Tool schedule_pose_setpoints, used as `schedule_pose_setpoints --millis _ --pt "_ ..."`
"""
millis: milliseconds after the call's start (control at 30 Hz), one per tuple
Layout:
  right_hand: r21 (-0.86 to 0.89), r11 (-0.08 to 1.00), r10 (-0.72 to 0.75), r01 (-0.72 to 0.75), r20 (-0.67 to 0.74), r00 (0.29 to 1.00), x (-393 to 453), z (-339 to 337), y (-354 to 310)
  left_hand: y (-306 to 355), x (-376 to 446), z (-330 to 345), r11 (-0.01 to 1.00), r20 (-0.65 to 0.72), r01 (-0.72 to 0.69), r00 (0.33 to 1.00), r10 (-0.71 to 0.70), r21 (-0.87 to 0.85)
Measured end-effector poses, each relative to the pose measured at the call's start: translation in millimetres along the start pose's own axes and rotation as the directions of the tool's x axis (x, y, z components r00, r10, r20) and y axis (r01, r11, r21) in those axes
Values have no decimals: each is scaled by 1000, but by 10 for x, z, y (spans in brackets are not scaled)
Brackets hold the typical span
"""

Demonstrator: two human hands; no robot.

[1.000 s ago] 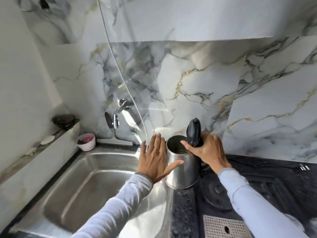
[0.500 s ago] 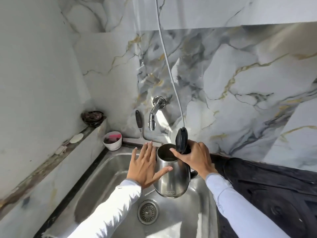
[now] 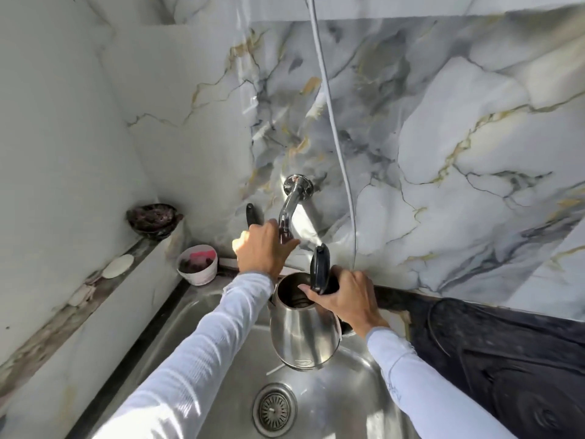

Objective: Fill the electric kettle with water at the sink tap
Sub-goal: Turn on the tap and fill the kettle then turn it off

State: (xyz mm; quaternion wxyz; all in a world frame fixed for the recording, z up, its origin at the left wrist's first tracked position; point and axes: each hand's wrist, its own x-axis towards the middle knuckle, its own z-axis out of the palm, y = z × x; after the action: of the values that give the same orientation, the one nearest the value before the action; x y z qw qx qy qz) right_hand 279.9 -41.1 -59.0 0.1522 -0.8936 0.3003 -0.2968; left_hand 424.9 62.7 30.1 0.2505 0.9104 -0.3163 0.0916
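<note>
A steel electric kettle (image 3: 302, 332) hangs over the steel sink (image 3: 329, 403), its black lid (image 3: 319, 271) flipped up and its mouth open. My right hand (image 3: 343, 299) grips the kettle by its handle. The chrome tap (image 3: 291, 201) juts from the marble wall just above and left of the kettle's mouth. My left hand (image 3: 264, 247) is up at the tap's spout, fingers curled around its lower end and black lever (image 3: 252, 213). No water is seen running.
A white cup with pink and dark contents (image 3: 198, 264) stands at the sink's back left corner. A dark bowl (image 3: 153, 220) and a soap piece (image 3: 117, 266) sit on the left ledge. A white cord (image 3: 335, 137) hangs down the wall. Black counter (image 3: 506, 359) lies right; the drain (image 3: 274, 408) is below.
The kettle was carried from the counter to over the sink and now sits under the tap. My left hand left the kettle's side and rose to the tap.
</note>
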Motion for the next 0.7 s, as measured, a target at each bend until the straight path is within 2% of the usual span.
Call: schedule_pose_setpoints --millis 100,233,400,500,600,700 --pt "-14 1000 26 -26 25 999 21 63 -16 -2 12 123 1000 -34 12 999 -12 -3" --pt "10 1000 18 -18 24 1000 59 107 -62 -16 15 171 992 -34 33 999 -37 -119" --pt "58 997 40 -42 36 999 161 128 -135 -276 146 79 891 115 -33 989 95 -454" --pt "85 996 32 -33 23 999 205 154 -167 -420 172 71 834 199 -38 964 175 -551" --pt "101 994 33 -35 25 999 244 163 -162 -607 29 39 888 285 -51 937 200 -457" --pt "106 994 38 -36 -17 999 249 172 -132 -790 -210 7 945 329 -205 901 284 -256"
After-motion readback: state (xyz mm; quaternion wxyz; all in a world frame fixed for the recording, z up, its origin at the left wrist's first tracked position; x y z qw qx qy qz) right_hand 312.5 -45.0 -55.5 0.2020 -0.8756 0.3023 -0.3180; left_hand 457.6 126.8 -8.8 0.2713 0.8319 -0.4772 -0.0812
